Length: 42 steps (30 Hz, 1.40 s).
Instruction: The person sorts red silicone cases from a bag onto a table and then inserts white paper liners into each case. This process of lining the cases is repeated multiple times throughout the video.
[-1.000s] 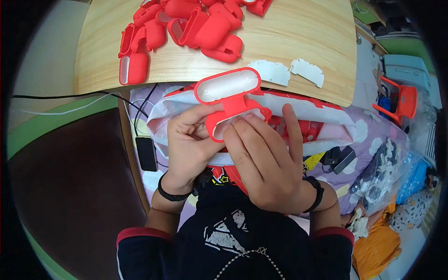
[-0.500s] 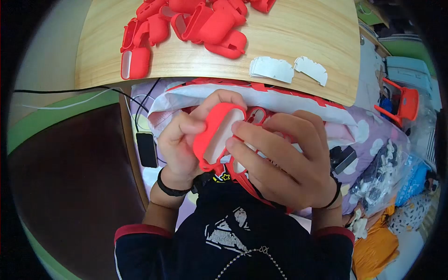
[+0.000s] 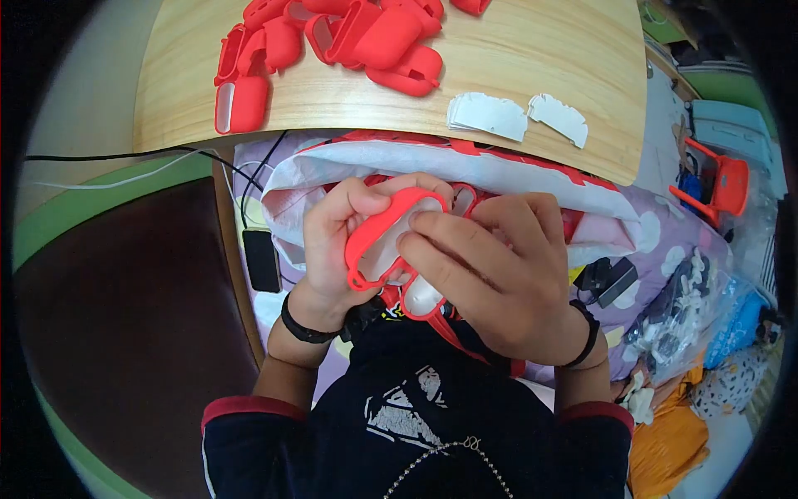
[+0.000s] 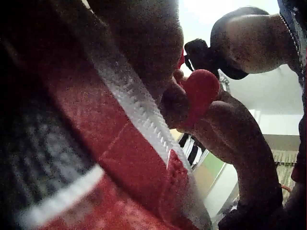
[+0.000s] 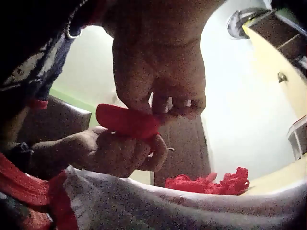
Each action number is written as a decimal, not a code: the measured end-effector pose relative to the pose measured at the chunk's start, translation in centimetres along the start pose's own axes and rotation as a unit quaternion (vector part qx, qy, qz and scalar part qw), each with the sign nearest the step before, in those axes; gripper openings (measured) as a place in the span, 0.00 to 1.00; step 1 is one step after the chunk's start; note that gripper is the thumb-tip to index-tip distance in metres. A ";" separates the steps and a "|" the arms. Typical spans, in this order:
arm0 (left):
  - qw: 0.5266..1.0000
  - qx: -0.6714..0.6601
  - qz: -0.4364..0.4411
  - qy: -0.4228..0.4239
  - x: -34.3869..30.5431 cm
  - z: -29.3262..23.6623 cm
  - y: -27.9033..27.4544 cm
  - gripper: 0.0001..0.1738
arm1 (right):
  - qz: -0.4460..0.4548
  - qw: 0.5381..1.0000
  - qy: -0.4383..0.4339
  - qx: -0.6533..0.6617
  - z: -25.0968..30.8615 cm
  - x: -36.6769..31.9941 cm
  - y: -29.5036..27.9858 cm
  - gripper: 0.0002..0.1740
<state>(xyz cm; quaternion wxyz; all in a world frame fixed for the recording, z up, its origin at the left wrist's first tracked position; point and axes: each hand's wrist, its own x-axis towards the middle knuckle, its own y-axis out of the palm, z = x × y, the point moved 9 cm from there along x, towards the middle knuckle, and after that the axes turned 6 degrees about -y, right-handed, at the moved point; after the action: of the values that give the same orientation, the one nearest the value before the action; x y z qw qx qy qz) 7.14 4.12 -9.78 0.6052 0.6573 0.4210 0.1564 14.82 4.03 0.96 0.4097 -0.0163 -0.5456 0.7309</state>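
Note:
A red silicone earphone case cover (image 3: 361, 238) with a white inside is held over the lap in the head view. My left hand (image 3: 327, 237) grips its outer side, thumb and fingers around the red wall. From the right, my right hand (image 3: 522, 287) pinches it, index and middle fingertips reaching into the white opening. A smaller white-lined red part (image 3: 422, 299) hangs below the right fingers. The right thumb is hidden in the head view. The right wrist view shows the red cover (image 5: 127, 122) between both hands; the left wrist view shows its rounded end (image 4: 202, 91).
A pile of red covers (image 3: 389, 37) lies on the wooden table (image 3: 573, 50), with white cards (image 3: 486, 116) near its front edge. Beneath the hands, a white-and-red bag (image 3: 324, 160) holds more red pieces. A phone (image 3: 263, 260) lies at left, beside cables.
The cover has turned from facing up, its two parts spread, to a tilted pose lower down. The right fingers have shifted into its larger opening; the left hand has moved its grip around the wall.

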 end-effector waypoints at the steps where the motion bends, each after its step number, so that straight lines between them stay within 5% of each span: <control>1: 1.000 -0.010 -0.013 -0.007 0.0 0.1 -0.2 0.30 | 0.002 1.000 0.009 0.007 -0.2 -0.1 0.3 0.19; 4: 0.999 -0.028 0.040 -0.002 0.4 -0.4 0.4 0.29 | 0.010 0.999 0.044 0.000 -0.1 -0.1 0.9 0.21; 7: 0.999 0.030 -0.024 0.010 0.6 -0.4 -0.7 0.29 | 0.035 0.996 0.075 0.009 0.5 -0.5 1.8 0.20; 11: 1.000 0.007 0.008 0.015 0.5 -0.5 -1.1 0.28 | 0.046 0.990 0.121 0.057 0.8 -1.0 2.5 0.26; 19: 0.999 0.024 0.014 0.036 0.5 -0.9 -0.4 0.26 | 0.045 0.988 0.111 0.099 0.6 -1.2 2.8 0.27; 22: 0.999 0.014 -0.033 0.013 0.5 -0.4 -1.4 0.26 | 0.059 0.988 0.107 0.092 0.2 -1.3 3.1 0.28; 28: 0.960 0.238 -0.141 0.037 -1.3 -1.5 -1.9 0.24 | 0.147 0.979 0.083 0.112 0.3 -2.7 3.8 0.29; 33: 0.770 0.586 -0.247 0.059 -4.1 -4.5 0.0 0.19 | 0.175 0.970 0.033 0.164 0.1 -3.2 4.4 0.24; 34: 0.679 0.675 -0.281 0.060 -4.3 -5.4 0.3 0.18 | 0.200 0.958 0.041 0.199 -1.0 -3.3 4.1 0.21; 35: 0.525 0.804 -0.258 0.105 -3.9 -5.5 1.5 0.19 | 0.227 0.944 0.049 0.236 -2.3 -3.7 3.8 0.19; 36: 0.347 0.897 -0.229 0.149 -3.6 -4.9 2.8 0.20 | 0.146 0.963 0.085 0.209 -5.3 -4.3 1.8 0.19; 39: 0.305 0.925 -0.168 0.149 -3.6 -4.3 7.1 0.28 | -0.037 0.980 0.197 -0.021 -12.7 -4.4 -3.7 0.14; 42: 0.286 0.898 -0.245 0.226 -3.4 -8.4 10.7 0.30 | -0.006 0.982 0.185 -0.046 -16.0 -4.7 -3.0 0.14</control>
<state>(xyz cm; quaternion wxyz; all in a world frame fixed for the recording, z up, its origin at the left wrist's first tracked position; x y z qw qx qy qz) 2.99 8.07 3.07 -0.4744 0.5930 0.5589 -0.3329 27.22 13.91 -5.09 0.5066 -0.1667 -0.4939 0.6868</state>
